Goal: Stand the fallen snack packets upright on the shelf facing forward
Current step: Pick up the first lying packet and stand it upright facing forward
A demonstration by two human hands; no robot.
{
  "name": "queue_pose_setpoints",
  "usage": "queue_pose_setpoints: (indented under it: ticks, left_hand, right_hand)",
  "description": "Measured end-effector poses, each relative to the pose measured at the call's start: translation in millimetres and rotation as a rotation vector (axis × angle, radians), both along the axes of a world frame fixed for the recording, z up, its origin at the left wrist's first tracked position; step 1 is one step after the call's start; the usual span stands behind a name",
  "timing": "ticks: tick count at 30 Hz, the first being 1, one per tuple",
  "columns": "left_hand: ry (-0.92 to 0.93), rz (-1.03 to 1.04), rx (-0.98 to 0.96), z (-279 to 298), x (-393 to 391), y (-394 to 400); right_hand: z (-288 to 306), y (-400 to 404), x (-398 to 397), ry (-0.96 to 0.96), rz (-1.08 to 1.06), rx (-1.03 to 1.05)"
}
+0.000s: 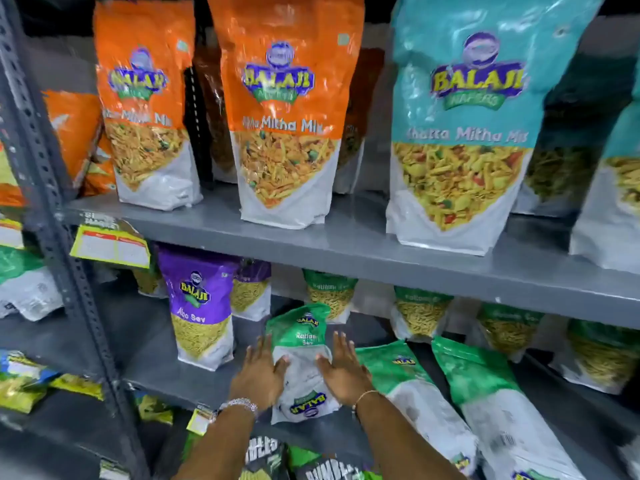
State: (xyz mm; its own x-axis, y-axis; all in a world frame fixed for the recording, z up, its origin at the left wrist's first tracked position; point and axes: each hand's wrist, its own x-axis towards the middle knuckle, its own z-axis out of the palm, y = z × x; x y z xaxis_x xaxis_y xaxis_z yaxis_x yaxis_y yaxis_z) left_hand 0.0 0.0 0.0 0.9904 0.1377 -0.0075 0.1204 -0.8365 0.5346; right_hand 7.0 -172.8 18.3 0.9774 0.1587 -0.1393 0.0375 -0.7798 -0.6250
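Between the two hands, on the lower shelf (162, 362), lies a green Ratlami Sev packet (304, 358), tipped back with its top pointing away and its printed face up. Left hand (259, 374) presses flat against the packet's left edge, fingers (258, 348) straight and spread, thumb resting on the white lower part of the pack. Right hand (343, 372) mirrors it on the right edge, fingers (341, 344) extended and open, thumb also laid on the white area. Neither hand curls round the packet; both palms simply bracket its sides. A beaded bracelet (239, 405) sits on the left wrist and a thin chain (363, 396) on the right.

Just right of the right fingers, two more green packets (415, 393) (495, 407) lie flat on the same shelf, tops pointing away. Beyond the fingertips, further green packs (330, 294) stand upright along the back. Left of the left fingers, well apart, a purple Aloo Sev pack (201, 306) stands facing forward.

Above the fingers, the upper shelf (346, 244) carries two orange Mitha Mix packs (145, 105) (284, 112) and a teal Khatta Mitha pack (464, 126), all upright. A yellow price tag (110, 247) hangs at the upper shelf's left end.
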Motion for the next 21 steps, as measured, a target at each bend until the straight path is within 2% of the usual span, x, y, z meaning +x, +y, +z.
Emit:
queue_pose_setpoints:
  ticks: [3,7,11,17,18,21]
  left_hand:
    - [0.089,-0.008,-0.147,-22,16,-3]
    - [0.043,-0.011,-0.254,-38,17,-22]
    - [0.02,-0.015,-0.208,-49,16,-21]
    - [-0.065,-0.034,-0.081,-52,15,-26]
    - [-0.077,-0.022,-0.139,-51,16,-27]
    - [-0.12,0.134,-0.475,-46,17,-31]
  right_hand:
    - [-18,4,19,0.074,-0.008,0.024]
    - [-32,7,22,0.115,-0.044,0.136]
    - [-39,16,24,0.136,-0.098,0.308]
    - [-49,12,20,0.155,-0.124,0.387]
    - [-52,10,21,0.178,-0.141,0.444]
    - [-54,12,26,0.29,-0.243,0.661]
